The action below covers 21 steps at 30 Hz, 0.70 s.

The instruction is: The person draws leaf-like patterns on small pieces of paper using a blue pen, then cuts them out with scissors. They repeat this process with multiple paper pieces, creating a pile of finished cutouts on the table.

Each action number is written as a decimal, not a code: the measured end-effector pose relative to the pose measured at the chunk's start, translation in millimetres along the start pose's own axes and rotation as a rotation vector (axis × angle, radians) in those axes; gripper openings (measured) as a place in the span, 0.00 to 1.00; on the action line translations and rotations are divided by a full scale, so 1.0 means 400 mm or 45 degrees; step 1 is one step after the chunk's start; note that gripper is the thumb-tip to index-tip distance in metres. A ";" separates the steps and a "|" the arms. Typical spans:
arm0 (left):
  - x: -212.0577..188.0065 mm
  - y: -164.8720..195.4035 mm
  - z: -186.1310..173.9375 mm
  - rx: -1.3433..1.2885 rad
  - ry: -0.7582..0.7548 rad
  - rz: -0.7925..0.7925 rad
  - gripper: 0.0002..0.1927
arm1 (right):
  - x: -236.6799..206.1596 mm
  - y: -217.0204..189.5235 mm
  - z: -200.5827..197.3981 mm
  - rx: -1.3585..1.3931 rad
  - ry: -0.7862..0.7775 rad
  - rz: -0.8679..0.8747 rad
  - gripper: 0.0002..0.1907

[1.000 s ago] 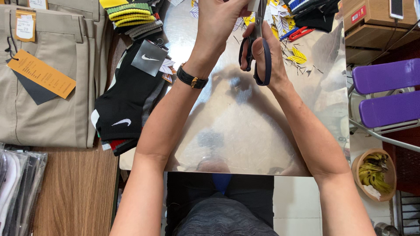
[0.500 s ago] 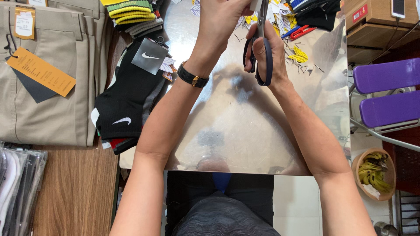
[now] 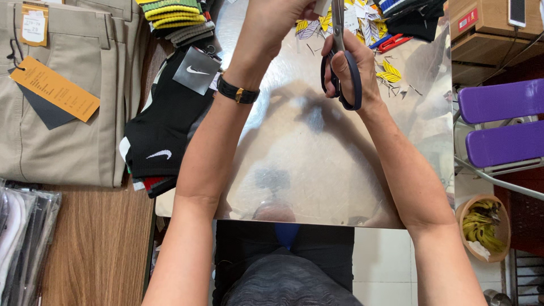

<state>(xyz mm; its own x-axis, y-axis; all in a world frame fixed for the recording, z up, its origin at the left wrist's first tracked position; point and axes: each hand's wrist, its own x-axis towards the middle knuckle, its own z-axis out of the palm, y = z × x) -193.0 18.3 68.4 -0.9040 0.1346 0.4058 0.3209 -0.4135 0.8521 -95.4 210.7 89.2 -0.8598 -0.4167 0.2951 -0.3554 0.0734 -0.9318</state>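
My right hand [image 3: 354,62] grips dark-handled scissors [image 3: 340,68], blades pointing up toward the top edge of the view. My left hand [image 3: 277,22] is closed on a small piece of paper at the top edge, mostly cut off by the frame; a black wristband [image 3: 238,92] is on that wrist. Both hands are raised over a shiny metal tabletop [image 3: 317,164]. Yellow leaf-shaped cutouts [image 3: 390,72] and small paper scraps lie on the metal beyond my hands.
Black socks with a grey tag [image 3: 164,122] lie left of my arm, folded khaki trousers with an orange tag [image 3: 62,102] further left, and stacked striped socks [image 3: 175,17] above. Purple chair [image 3: 501,124] and a basket of bananas [image 3: 481,226] stand at right. Red clip [image 3: 396,42] lies near the cutouts.
Both hands with the scissors have shifted slightly upward and away from me; the scissor handles look a little more closed. Nothing else moved.
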 end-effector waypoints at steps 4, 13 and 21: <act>0.000 0.010 -0.028 0.074 -0.084 -0.009 0.11 | 0.001 0.000 -0.010 0.015 -0.031 0.022 0.35; -0.012 0.046 -0.067 0.191 -0.162 -0.035 0.14 | 0.000 0.014 -0.025 -0.109 -0.058 -0.026 0.32; -0.007 0.062 -0.087 0.247 -0.164 -0.082 0.14 | -0.004 0.036 -0.043 -0.158 -0.036 0.022 0.31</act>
<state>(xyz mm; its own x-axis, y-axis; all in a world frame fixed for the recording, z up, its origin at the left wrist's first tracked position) -192.4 -23.7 76.9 -0.8849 0.2737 0.3768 0.3234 -0.2210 0.9201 -105.3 228.2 79.0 -0.8562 -0.4395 0.2715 -0.3846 0.1913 -0.9031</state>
